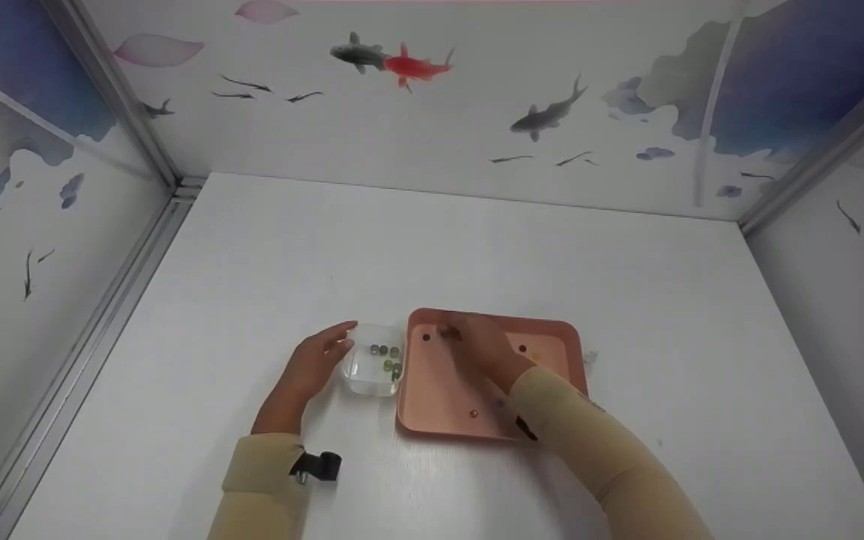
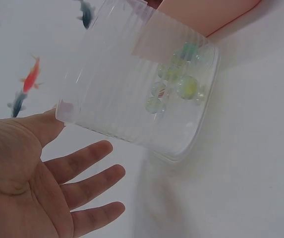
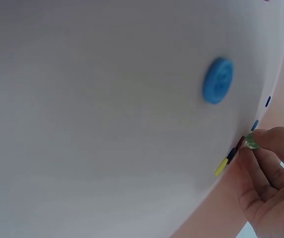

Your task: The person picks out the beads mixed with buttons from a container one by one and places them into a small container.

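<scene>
A clear plastic box (image 1: 359, 382) stands left of a pink tray (image 1: 439, 420). Several greenish glass marbles (image 2: 186, 88) lie inside the box. My left hand (image 1: 310, 367) is at the box's left side; its thumb touches the rim, and the other fingers (image 2: 94, 161) in the left wrist view stretch out apart from the wall. Over the far left part of the tray, my right hand (image 1: 481, 341) pinches a green glass marble (image 3: 251, 142) between thumb and fingertip. A yellow button (image 3: 221, 167) and dark buttons lie close to those fingertips.
A blue button (image 3: 217, 80) lies in the tray, larger in the right wrist view. Dark buttons (image 1: 426, 337) and a small reddish-brown round piece (image 1: 474, 414) are also in it. Patterned panels (image 1: 447, 127) with fish enclose the white table (image 1: 312, 247) at the back and sides.
</scene>
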A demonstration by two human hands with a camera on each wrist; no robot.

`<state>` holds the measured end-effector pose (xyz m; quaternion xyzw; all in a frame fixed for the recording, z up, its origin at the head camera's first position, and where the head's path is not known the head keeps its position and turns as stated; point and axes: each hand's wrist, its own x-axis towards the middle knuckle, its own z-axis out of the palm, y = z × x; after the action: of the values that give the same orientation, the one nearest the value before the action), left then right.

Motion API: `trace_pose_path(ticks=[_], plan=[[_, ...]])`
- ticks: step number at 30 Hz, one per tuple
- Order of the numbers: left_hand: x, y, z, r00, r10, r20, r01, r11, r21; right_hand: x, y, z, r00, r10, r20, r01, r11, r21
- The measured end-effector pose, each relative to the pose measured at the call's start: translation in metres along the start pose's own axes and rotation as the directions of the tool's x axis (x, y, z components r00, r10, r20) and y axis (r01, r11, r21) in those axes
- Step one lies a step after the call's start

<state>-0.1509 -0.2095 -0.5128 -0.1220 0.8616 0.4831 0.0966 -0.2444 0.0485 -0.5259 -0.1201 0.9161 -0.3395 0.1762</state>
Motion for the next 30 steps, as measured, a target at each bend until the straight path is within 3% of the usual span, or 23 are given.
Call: trace_pose_path(ticks=[2, 4, 11, 15, 18, 21, 23, 27, 30], plan=[[0.000, 0.000, 0.000, 1.000, 0.001, -0.002, -0.001, 1.000, 0.005, 0.000, -0.001, 0.000, 0.996, 0.091, 0.025, -0.093, 0.991, 0.101], [0.000, 0.001, 0.000, 1.000, 0.002, -0.003, -0.002, 1.000, 0.010, 0.000, -0.002, 0.000, 0.981, 0.192, 0.042, -0.196, 0.961, 0.193], [-0.001, 0.002, 0.000, 1.000, 0.007, -0.004, -0.007, 1.000, 0.027, 0.000, -0.001, 0.000, 0.991, 0.135, 0.024, -0.136, 0.989, 0.050], [-0.001, 0.002, 0.000, 1.000, 0.013, -0.004, -0.013, 0.999, 0.029, 0.000, -0.002, -0.002, 0.992, 0.118, 0.034, -0.118, 0.993, 0.016], [-0.002, 0.002, 0.000, 1.000, 0.015, -0.006, -0.015, 1.000, 0.025, 0.000, -0.003, -0.004, 0.991, 0.132, 0.038, -0.134, 0.990, 0.049], [-0.002, 0.003, -0.001, 1.000, 0.017, -0.007, -0.017, 1.000, 0.022, 0.000, -0.004, -0.006, 0.996, 0.085, 0.024, -0.085, 0.996, 0.003], [-0.002, 0.002, -0.001, 1.000, 0.019, -0.008, -0.019, 1.000, 0.022, 0.000, -0.004, -0.007, 1.000, 0.007, 0.012, -0.006, 0.996, -0.090], [-0.001, 0.002, -0.001, 1.000, 0.025, -0.009, -0.025, 0.999, 0.025, -0.001, -0.005, -0.010, 0.985, -0.170, 0.002, 0.164, 0.943, -0.289], [0.000, 0.001, 0.000, 1.000, 0.017, -0.002, -0.016, 1.000, 0.020, -0.002, -0.005, -0.012, 0.973, -0.232, 0.006, 0.221, 0.921, -0.322]])
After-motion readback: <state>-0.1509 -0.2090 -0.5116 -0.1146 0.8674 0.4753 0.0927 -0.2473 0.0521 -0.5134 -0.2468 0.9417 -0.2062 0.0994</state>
